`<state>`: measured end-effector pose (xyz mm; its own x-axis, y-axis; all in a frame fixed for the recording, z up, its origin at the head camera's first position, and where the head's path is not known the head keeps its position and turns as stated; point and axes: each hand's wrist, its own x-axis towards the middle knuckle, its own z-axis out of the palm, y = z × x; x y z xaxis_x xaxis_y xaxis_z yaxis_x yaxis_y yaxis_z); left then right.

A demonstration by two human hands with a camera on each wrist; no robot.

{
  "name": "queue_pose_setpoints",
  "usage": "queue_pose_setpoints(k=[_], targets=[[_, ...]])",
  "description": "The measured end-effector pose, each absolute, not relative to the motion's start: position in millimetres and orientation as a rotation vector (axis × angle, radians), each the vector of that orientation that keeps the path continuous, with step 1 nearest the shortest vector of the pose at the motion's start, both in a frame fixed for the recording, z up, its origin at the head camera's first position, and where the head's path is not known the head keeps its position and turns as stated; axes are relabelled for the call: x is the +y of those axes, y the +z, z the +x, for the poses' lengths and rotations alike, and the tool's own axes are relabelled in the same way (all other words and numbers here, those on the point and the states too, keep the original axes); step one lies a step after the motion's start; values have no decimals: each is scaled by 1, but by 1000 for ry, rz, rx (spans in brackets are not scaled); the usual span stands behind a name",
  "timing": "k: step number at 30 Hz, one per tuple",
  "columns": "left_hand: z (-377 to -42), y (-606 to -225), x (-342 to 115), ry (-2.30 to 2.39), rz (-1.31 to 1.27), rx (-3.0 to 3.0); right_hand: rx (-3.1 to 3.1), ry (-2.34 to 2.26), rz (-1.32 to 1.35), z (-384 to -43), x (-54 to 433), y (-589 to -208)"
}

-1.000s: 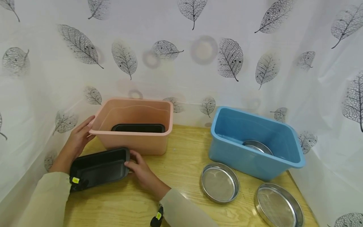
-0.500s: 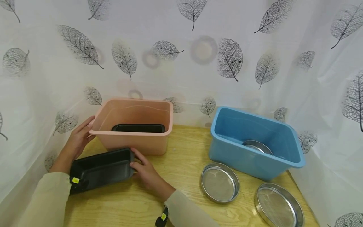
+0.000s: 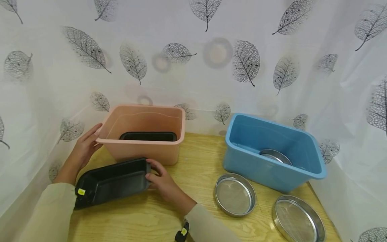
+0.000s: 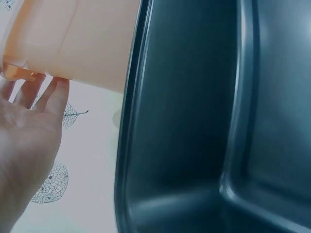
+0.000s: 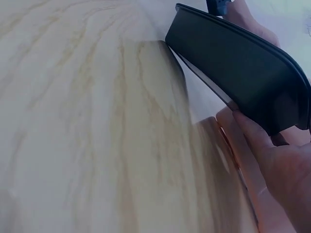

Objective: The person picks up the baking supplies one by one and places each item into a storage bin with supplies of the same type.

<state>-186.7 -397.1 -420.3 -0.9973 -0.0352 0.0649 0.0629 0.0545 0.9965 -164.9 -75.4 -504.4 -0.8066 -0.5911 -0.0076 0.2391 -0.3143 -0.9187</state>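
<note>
My right hand pinches the right end of a black loaf pan, thumb on the near side of its rim. The pan tilts in front of the pink bin, its left end overlapping my left wrist in the head view. Over the wooden table, the right wrist view shows the pan's outer wall and a shadow beneath. My left hand touches the pink bin's left rim with its fingers extended; the left wrist view shows the fingertips right under the lip. Another black pan lies inside the pink bin.
A blue bin stands at the right with a round metal sieve inside. In front of it, two more round sieves, one nearer the middle and one farther right, lie on the table. A leaf-patterned white curtain surrounds the table.
My right hand and the loaf pan have moved a little to the right. The left hand stays at the pink bin's rim.
</note>
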Motion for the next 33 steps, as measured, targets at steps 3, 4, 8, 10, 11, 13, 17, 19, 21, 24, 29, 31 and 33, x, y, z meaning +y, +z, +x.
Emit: queue_pose_setpoints(k=[3,4,8,10,11,13,17,19,21,24,29,31,33], targets=[[-187,-421,-397,-2097,-37,-2238,1454,-2137,-475,-165,-66,-502],[-187,-421,-397,-2094,-39,-2238,1466,-2131,-481,-165,-62,-501],[-185,-422,-398,-2109,-52,-2219,1489,-2112,-498,-165,-48,-496],[-185,-422,-399,-2123,-69,-2205,1499,-2103,-495,-165,-40,-492],[-185,-422,-399,-2127,-78,-2200,1504,-2101,-496,-165,-36,-490],[-185,-422,-398,-2127,-91,-2197,1529,-2078,-506,-166,-28,-486],[-185,-422,-399,-2125,-96,-2196,1548,-2032,-541,-167,-13,-477],[-185,-422,-399,-2130,-98,-2193,1540,-2020,-552,-167,-6,-473],[-184,-422,-400,-2135,-107,-2194,1541,-2015,-558,-167,1,-471],[-184,-422,-400,-2144,-122,-2187,1535,-2022,-546,-167,10,-466],[-185,-423,-400,-2115,-128,-2204,1500,-2073,-545,-169,23,-456],[-185,-423,-400,-2104,-124,-2213,1482,-2094,-557,-169,28,-451],[-184,-423,-400,-2095,-120,-2223,1472,-2111,-581,-169,32,-443]])
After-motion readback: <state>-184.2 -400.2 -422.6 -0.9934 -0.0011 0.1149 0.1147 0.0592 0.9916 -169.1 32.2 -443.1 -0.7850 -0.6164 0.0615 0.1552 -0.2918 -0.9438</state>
